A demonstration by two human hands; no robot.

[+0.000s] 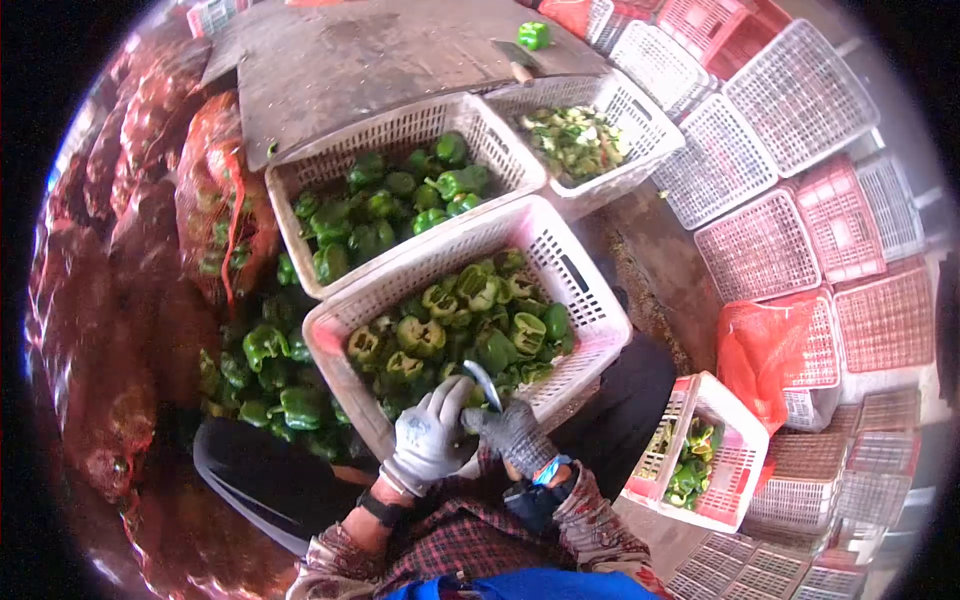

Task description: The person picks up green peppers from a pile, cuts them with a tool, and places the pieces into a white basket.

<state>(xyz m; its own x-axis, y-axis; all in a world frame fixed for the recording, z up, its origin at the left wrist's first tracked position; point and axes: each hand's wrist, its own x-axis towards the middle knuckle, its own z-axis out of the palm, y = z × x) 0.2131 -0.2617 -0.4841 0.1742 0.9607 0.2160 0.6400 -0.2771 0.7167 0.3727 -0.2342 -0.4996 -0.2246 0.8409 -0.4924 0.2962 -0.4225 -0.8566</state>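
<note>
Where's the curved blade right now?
In the head view, low and near the middle: the curved blade sticks up from the right hand, beside the left hand, over the near part of the crate of cut green peppers.

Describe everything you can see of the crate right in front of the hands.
The crate looks like pinkish-white, scuffed plastic, with rounded corners, slotted walls and a larger handle slot in its right wall. It stands open side up, angled between the person's knees, its far side against another crate. Green peppers, many cut open, fill its lower part. Both gloved hands are at its near side; whether they touch it is unclear.
</note>
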